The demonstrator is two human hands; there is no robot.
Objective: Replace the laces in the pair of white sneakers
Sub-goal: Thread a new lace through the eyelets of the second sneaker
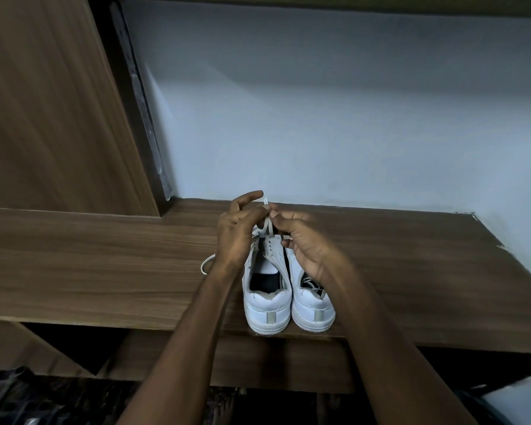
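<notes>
Two white sneakers stand side by side on a wooden shelf, heels toward me: the left sneaker [265,302] and the right sneaker [311,305]. Above the left sneaker's eyelets, my left hand [236,234] and my right hand [304,240] both pinch the white lace [269,227], whose two tips stick up between my fingertips. A loop of lace [206,265] lies on the shelf to the left of the shoes. My hands hide the front of both sneakers.
The wooden shelf [105,265] runs left and right of the shoes, its front edge just under the heels. A pale wall [319,118] rises behind, a wooden panel [49,102] at the left. Dark clutter sits on the floor below.
</notes>
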